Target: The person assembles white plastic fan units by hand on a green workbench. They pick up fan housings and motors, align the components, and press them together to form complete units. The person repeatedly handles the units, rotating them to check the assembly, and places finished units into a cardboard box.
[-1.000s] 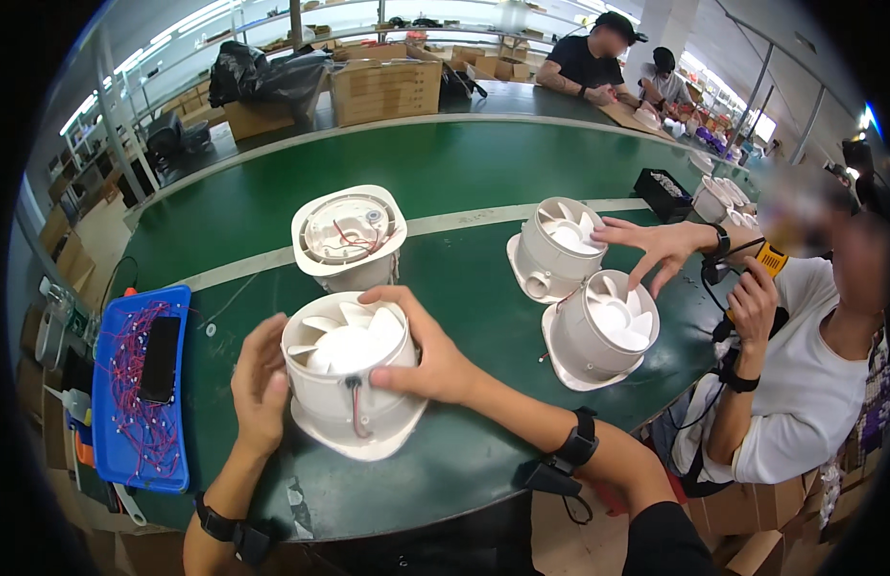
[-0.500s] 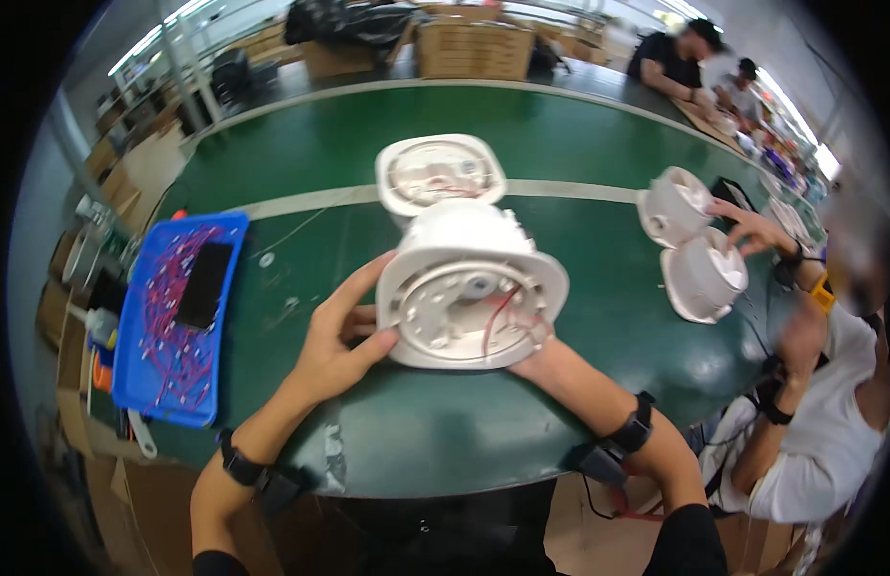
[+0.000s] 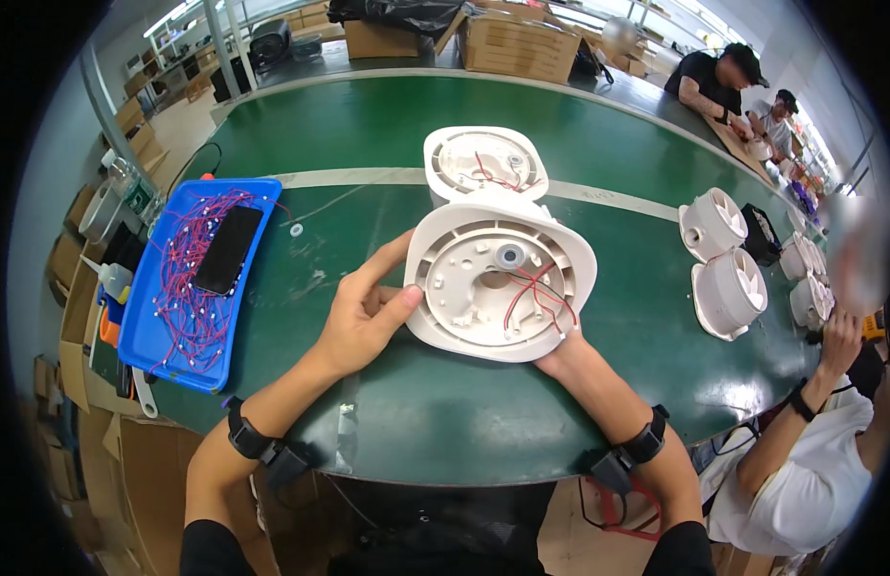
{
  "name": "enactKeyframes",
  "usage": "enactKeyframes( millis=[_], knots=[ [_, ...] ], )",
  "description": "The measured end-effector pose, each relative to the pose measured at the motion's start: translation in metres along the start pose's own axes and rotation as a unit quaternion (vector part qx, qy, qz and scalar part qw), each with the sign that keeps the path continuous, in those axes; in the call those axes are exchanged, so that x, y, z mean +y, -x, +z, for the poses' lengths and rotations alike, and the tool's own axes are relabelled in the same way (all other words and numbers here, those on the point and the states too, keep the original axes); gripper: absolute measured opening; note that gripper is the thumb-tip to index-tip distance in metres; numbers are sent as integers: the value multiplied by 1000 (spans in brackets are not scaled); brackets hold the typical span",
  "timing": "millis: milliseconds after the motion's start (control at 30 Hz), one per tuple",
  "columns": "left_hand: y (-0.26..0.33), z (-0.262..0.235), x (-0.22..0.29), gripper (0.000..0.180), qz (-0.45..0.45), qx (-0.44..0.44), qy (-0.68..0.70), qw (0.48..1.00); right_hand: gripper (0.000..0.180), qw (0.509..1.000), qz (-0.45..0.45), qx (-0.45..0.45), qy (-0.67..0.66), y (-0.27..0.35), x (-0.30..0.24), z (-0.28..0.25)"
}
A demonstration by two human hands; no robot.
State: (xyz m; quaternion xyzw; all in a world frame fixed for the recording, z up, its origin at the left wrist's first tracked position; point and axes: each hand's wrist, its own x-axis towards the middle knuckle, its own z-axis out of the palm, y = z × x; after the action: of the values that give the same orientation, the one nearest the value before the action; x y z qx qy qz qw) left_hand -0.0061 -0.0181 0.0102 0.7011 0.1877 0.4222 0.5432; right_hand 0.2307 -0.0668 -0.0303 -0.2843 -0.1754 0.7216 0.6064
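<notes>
I hold a white plastic fan housing (image 3: 498, 288) tipped up so its open underside faces me, with red wires and a round bearing visible inside. My left hand (image 3: 366, 312) grips its left rim, thumb on the edge. My right hand (image 3: 558, 352) is mostly hidden under its lower right side and supports it. A second white housing (image 3: 483, 163), also underside up with red wires, rests on the green table (image 3: 368, 134) just behind.
A blue tray (image 3: 138, 336) of red wires with a black phone (image 3: 228, 250) lies at the left. Two white fan housings (image 3: 725, 259) stand at the right. A person in white sits at the lower right; two more sit far right. Cardboard boxes line the far edge.
The housing stood upright on the table a second ago; I have lifted and flipped it so its underside faces me. My view has shifted toward the left of the table.
</notes>
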Motion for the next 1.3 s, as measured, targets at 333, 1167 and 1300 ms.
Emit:
enactKeyframes(
  millis=[333, 1167, 1300],
  knots=[
    [0, -1, 4, 57, 2, -1, -29, 1000, 55, 1000, 6, -21, 6, 5, -3, 8],
    [-6, -1, -1, 104, -82, -49, 152, 984, 45, 939, -204, -61, 272, 7, -16, 23],
    [-7, -5, 2, 118, -107, -96, 116, 983, 42, 929, -220, -91, 283, 10, -16, 25]
  ],
)
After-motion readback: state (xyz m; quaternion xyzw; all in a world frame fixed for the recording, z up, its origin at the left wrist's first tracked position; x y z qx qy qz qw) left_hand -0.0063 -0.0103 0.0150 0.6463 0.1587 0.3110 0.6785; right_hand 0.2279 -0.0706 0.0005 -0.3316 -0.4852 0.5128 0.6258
